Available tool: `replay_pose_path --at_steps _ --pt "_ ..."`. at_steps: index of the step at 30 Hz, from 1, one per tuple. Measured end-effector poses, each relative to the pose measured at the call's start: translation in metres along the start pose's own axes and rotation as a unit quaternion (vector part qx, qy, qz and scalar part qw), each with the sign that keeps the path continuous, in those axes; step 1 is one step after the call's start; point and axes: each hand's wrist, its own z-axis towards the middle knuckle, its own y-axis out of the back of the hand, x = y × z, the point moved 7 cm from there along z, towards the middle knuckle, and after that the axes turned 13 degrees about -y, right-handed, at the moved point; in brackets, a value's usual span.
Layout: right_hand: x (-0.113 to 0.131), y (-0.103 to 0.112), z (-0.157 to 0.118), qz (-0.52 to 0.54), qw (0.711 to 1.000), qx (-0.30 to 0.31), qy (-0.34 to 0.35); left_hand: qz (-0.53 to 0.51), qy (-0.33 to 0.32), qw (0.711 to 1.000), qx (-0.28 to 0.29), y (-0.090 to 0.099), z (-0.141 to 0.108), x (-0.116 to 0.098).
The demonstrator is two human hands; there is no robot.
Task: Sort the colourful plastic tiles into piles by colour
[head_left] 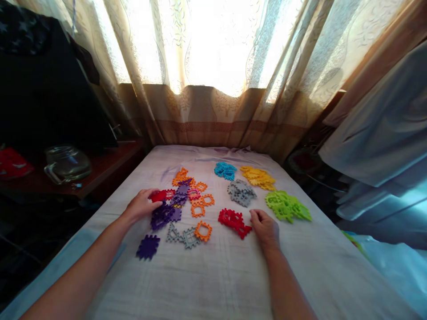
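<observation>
Red pieces (pixel 231 218) are heaped at nine o'clock from the right fingers (pixel 254 215), grip unclear; one red piece (pixel 159 196) is pinched by the left fingers (pixel 155 205).

Left hand (pixel 142 205) pinching, right hand (pixel 266 227) curled

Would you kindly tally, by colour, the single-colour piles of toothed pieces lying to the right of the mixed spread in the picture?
Red pile: 1
Grey pile: 1
Blue pile: 1
Yellow pile: 1
Green pile: 1
Total: 5 piles
</observation>
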Motion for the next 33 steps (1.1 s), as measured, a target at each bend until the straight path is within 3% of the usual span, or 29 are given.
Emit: replay_pose_path --at_steps 2,5,8,10,13,19,23,26,30,33 --pt "0.001 0.000 0.001 0.013 1.000 -0.010 0.000 -0.035 -0.027 0.999 0.016 -0.020 -0.006 -0.032" --pt "0.002 0.001 0.002 0.022 1.000 -0.016 -0.007 -0.133 -0.108 0.984 0.038 -0.062 -0.019 -0.100" --pt "0.004 0.002 0.002 0.031 0.999 -0.012 -0.002 -0.169 -0.163 0.971 0.046 -0.102 -0.032 -0.161" --pt "0.005 0.003 0.001 0.038 0.999 -0.010 0.005 -0.165 -0.186 0.967 0.047 -0.122 -0.039 -0.189" --pt "0.005 0.003 0.002 0.043 0.999 -0.013 0.009 -0.160 -0.203 0.965 0.049 -0.141 -0.045 -0.209" --pt "0.002 -0.002 0.007 0.013 1.000 -0.011 0.003 -0.133 -0.222 0.965 0.047 -0.154 -0.050 -0.211" --pt "0.002 -0.003 0.007 0.006 1.000 -0.008 -0.004 -0.101 -0.246 0.963 0.049 -0.142 -0.041 -0.201" --pt "0.002 -0.004 0.008 0.003 1.000 -0.004 -0.004 -0.012 -0.245 0.969 0.043 -0.122 -0.021 -0.179" --pt "0.002 -0.007 0.010 -0.003 1.000 0.000 -0.006 0.098 -0.159 0.982 0.027 -0.094 0.013 -0.136" --pt "0.002 -0.007 0.011 -0.004 1.000 -0.006 -0.001 0.130 -0.120 0.984 0.034 -0.086 0.030 -0.115"
